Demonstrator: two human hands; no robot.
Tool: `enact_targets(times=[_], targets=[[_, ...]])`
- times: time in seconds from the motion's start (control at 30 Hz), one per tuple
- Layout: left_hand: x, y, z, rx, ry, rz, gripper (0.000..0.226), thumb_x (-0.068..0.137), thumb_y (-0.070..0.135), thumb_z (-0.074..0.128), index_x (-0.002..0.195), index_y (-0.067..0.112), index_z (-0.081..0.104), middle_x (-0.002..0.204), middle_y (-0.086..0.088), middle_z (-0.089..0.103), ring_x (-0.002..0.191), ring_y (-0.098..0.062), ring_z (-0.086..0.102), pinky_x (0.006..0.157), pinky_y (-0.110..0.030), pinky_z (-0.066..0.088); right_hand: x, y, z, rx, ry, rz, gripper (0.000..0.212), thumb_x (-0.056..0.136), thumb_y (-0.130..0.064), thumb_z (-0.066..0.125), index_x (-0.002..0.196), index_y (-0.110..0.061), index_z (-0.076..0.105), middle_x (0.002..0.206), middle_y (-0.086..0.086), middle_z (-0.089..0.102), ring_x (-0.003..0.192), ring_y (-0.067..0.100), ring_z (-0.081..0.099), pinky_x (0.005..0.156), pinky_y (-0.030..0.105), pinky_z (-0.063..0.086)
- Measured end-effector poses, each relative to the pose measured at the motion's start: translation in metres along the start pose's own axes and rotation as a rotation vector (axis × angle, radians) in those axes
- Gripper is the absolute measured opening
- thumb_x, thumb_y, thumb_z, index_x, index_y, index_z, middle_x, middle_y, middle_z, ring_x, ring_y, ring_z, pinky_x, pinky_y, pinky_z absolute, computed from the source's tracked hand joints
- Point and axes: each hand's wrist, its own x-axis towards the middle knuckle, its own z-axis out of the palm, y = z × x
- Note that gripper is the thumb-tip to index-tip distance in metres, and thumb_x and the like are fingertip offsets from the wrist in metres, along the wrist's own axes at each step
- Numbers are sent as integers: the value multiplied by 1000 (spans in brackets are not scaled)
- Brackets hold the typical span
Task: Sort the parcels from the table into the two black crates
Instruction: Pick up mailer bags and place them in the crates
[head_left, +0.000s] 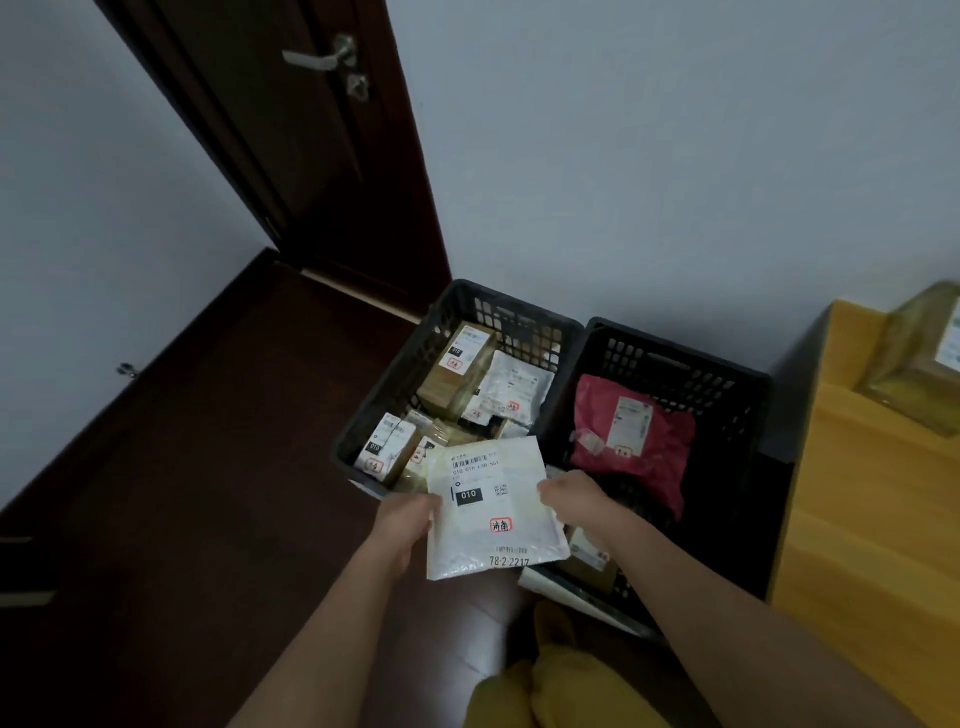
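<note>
I hold a flat white padded parcel (491, 506) with a shipping label between both hands, above the near ends of the two black crates. My left hand (405, 514) grips its left edge and my right hand (571, 493) grips its right edge. The left crate (452, 306) holds several brown boxes and white mailers. In the right crate (727, 384) lies a pink-red bag (654, 447), with a brown box (589, 558) at its near end.
A wooden table (872, 519) stands on the right with a tape-wrapped brown parcel (919, 358) at its far end. The crates sit on a dark floor against a pale wall. A dark door (311, 156) is at the back left.
</note>
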Motion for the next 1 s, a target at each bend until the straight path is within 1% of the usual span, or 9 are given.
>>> enact_targets(times=[0.17,0.23,0.3,0.43,0.6,0.7,0.8,0.9,1.0], targets=[[22,44,6,60,29,46,15,89,1,54,90,7,68,85,-5,66,71,-18,57,61,-29,44,23,-26,-7,32,-82,-22,18,89,0,46,79,-12,56,80,7,46,72,18,45,67,30,35],[32,58,10,78,18,58,21,89,6,57,106,9,70,103,-6,69,89,-23,64,76,-36,52,32,-33,-9,60,-117,-35,22,92,2,47,98,-9,65,86,6,54,72,14,50,68,28,41],[44,73,14,124,18,57,33,89,10,60,122,11,66,118,-7,66,106,-28,62,94,-47,51,44,-40,-10,88,-145,-47,41,95,-2,50,135,-7,53,110,6,58,85,13,57,73,25,48],[80,98,25,183,-55,95,36,92,8,59,128,10,61,126,-8,62,112,-27,60,101,-46,49,70,-55,-4,183,-123,-35,55,97,-8,53,149,-16,38,148,7,43,126,22,50,102,33,46],[149,122,36,310,-150,148,38,93,8,59,131,13,59,127,-9,60,106,-25,60,91,-40,53,104,-80,10,299,-31,-20,57,97,-7,54,151,-18,37,150,7,40,115,17,52,90,24,48],[195,136,46,384,-214,181,47,92,8,58,137,18,53,129,-6,56,97,-18,61,83,-36,55,140,-96,22,343,23,-26,60,97,-4,54,153,-17,33,147,5,42,100,10,49,69,12,48],[245,144,64,422,-283,196,57,90,1,55,143,20,46,135,-7,53,104,-20,62,69,-27,55,195,-105,33,293,126,-30,63,97,-5,53,154,-18,30,150,4,33,105,13,50,60,8,47],[288,142,88,472,-351,232,62,89,-5,51,145,19,41,142,-2,46,112,-15,53,59,-14,48,249,-101,42,184,255,-26,65,94,-10,54,153,-23,30,156,4,24,132,24,42,97,29,49],[324,133,111,534,-421,288,63,88,-10,47,146,14,41,135,4,43,110,-10,45,54,-10,46,293,-91,49,150,297,14,69,93,-9,51,154,-26,27,157,4,20,138,28,31,109,43,42]])
